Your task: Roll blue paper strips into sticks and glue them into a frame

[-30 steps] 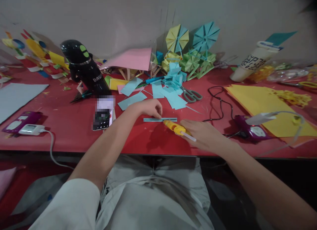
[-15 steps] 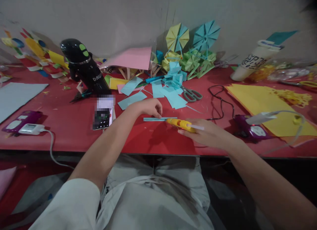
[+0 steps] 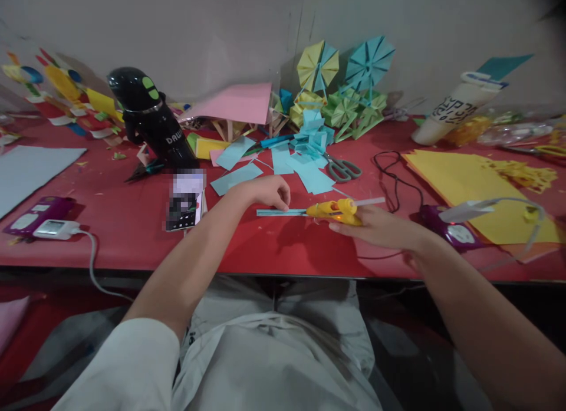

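A narrow folded strip of blue paper (image 3: 270, 213) lies flat on the red table near its front edge. My left hand (image 3: 273, 191) is closed, its fingertips pinching or pressing the strip's upper edge near the middle. My right hand (image 3: 375, 224) grips a yellow hot glue gun (image 3: 333, 210), a clear glue stick jutting out of its back. The gun's nozzle points left and is at the strip's right end; whether it touches the paper I cannot tell. A small orange light glows on the gun. My right palm hides part of its handle.
Blue paper pieces (image 3: 309, 170) and grey-handled scissors (image 3: 344, 169) lie beyond my hands. A black bottle (image 3: 154, 122) and a phone (image 3: 184, 201) are to the left. At right are a dark cord (image 3: 393, 184), a purple power socket (image 3: 451, 228) and yellow sheets (image 3: 464, 175). Paper umbrellas (image 3: 369, 63) stand behind.
My right hand has moved the glue gun rightward along the strip, toward its right end. My left hand has stayed in place on the strip.
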Motion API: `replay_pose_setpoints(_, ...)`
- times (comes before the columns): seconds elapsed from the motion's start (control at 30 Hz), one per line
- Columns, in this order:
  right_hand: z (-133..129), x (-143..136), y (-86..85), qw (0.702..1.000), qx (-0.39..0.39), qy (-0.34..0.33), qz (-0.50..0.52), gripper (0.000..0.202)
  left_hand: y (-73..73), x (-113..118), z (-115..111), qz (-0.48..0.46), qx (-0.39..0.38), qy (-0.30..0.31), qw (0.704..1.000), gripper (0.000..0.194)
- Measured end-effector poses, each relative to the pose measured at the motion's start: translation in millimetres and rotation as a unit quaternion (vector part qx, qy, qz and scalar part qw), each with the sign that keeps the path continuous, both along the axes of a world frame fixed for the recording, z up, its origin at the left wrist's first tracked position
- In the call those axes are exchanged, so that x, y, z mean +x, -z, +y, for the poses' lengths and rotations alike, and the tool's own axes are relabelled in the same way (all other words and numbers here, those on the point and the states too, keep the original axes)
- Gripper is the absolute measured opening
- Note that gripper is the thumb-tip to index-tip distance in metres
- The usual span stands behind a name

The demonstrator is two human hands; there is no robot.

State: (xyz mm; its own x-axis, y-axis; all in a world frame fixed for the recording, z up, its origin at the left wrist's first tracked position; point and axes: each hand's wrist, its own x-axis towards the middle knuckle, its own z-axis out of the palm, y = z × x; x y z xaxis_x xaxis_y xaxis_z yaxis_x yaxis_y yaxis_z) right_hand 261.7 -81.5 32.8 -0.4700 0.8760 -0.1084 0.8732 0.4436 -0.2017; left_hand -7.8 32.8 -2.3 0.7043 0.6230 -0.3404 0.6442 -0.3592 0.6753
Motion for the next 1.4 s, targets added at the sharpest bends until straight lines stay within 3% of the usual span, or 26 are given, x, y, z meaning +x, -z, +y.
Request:
replay_pose_setpoints(0.13,4.9,8.1,-3.3,0.988,-0.131,-0.007,0.077,0.044,-6.1,2.0,-4.2,0.007,-0.003,-0.011,1.000,0.015)
replay_pose_setpoints(0.33,6.1,7.5,-4.9,0.956,-0.222,0.031,0.189,0.049,-1.7,0.7,-1.6,-0.002,-0.005,-0.010,1.000,0.015)
replay_pose_setpoints(0.6,11.3,5.0,-2.8,0.957,-0.219,0.054,0.182,0.059,6.2,-1.5,3.7,-0.011,-0.001,0.001,1.000,0.018)
replay_pose_setpoints(1.03,14.6,5.3,-0.2,0.956,-0.218,0.058,0.189,0.055,10.9,-3.0,5.9,-0.018,-0.003,-0.001,1.000,0.020)
replay_pose_setpoints(1.4,12.3,9.5,-4.7,0.949,-0.241,0.085,0.182,0.060,1.2,0.9,-0.7,-0.014,-0.009,-0.012,1.000,0.014)
